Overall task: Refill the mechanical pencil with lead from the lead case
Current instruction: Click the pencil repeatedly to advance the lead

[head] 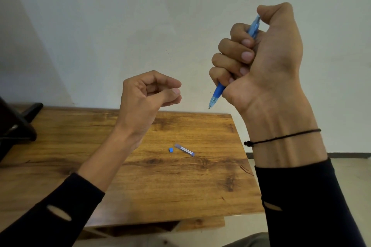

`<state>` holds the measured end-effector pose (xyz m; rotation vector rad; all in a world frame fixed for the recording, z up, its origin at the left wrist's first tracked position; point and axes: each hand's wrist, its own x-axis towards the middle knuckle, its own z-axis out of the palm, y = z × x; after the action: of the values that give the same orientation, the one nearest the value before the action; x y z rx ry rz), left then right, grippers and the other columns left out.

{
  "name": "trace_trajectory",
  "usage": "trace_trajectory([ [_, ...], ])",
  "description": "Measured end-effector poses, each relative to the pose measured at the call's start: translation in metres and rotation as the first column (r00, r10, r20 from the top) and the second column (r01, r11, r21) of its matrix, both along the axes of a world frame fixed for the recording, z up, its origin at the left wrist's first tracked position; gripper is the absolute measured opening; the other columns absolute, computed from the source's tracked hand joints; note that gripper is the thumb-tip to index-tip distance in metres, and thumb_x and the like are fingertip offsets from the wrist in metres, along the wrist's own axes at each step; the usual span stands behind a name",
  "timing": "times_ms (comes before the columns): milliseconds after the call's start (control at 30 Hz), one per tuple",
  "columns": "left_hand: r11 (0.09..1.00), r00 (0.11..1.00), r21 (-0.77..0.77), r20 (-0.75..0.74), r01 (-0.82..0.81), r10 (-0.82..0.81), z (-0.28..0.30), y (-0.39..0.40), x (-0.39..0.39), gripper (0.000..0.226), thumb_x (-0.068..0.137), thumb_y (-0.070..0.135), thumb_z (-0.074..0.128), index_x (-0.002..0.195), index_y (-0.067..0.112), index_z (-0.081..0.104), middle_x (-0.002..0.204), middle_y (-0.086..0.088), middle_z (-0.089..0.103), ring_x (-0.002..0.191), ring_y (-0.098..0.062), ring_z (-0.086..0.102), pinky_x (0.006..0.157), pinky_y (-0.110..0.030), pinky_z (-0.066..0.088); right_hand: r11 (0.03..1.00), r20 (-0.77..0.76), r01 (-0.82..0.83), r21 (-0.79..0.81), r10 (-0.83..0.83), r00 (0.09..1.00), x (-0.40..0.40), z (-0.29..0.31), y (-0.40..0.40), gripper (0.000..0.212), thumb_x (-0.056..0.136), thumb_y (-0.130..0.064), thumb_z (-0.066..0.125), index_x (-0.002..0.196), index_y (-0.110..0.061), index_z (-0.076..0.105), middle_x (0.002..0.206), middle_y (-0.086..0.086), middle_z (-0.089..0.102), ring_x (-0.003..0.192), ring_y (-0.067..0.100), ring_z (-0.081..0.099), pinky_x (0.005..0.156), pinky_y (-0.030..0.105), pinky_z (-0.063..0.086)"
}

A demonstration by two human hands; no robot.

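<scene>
My right hand [259,56] is raised high and wraps in a fist around a blue mechanical pencil [216,94], tip pointing down and left, thumb pressed on its top end. My left hand [146,96] floats above the table with thumb and forefinger pinched together; whether a lead is between them is too small to tell. The lead case [184,150], a small clear tube, lies on the wooden table [140,176] below both hands. Its small blue cap [170,150] lies just left of the tube, apart from it.
A dark object [14,126] stands at the table's left edge. The table's right edge drops to a tiled floor [351,176]. A plain white wall [140,26] is behind.
</scene>
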<state>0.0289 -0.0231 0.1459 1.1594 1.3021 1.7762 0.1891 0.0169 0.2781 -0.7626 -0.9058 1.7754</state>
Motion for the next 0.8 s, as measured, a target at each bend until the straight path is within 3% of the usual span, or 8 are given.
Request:
trace_trajectory([
  [133, 1.000, 1.000, -0.003, -0.012, 0.001, -0.001, -0.0010, 0.0000, -0.0001, 0.013, 0.089, -0.003, 0.076, 0.093, 0.009, 0.080, 0.072, -0.001, 0.076, 0.074, -0.019, 0.078, 0.081, -0.031, 0.066, 1.000, -0.006, 0.014, 0.003, -0.014, 1.000, 0.0007, 0.0002, 0.0005, 0.051, 0.104, -0.042, 0.035, 0.059, -0.020, 0.026, 0.051, -0.005, 0.017, 0.045, 0.012, 0.008, 0.045, 0.026, 0.012],
  [367, 1.000, 1.000, -0.004, -0.004, 0.002, -0.002, 0.0009, -0.0006, 0.0011, 0.010, 0.084, 0.006, 0.076, 0.093, 0.010, 0.081, 0.074, -0.004, 0.077, 0.075, -0.020, 0.079, 0.081, -0.031, 0.066, 0.999, -0.024, 0.035, 0.004, -0.035, 0.999, 0.0034, 0.0024, 0.0011, 0.050, 0.104, -0.042, 0.035, 0.059, -0.020, 0.026, 0.052, -0.005, 0.017, 0.045, 0.013, 0.008, 0.044, 0.027, 0.014],
  [800, 1.000, 1.000, -0.014, -0.014, -0.001, 0.001, 0.0013, -0.0015, 0.0012, 0.013, 0.089, -0.001, 0.076, 0.093, 0.010, 0.081, 0.073, -0.002, 0.077, 0.076, -0.020, 0.079, 0.084, -0.034, 0.067, 0.998, -0.034, 0.055, -0.002, -0.055, 0.998, 0.0041, 0.0024, 0.0009, 0.051, 0.104, -0.044, 0.038, 0.061, -0.020, 0.029, 0.053, -0.005, 0.019, 0.047, 0.013, 0.009, 0.045, 0.028, 0.014],
])
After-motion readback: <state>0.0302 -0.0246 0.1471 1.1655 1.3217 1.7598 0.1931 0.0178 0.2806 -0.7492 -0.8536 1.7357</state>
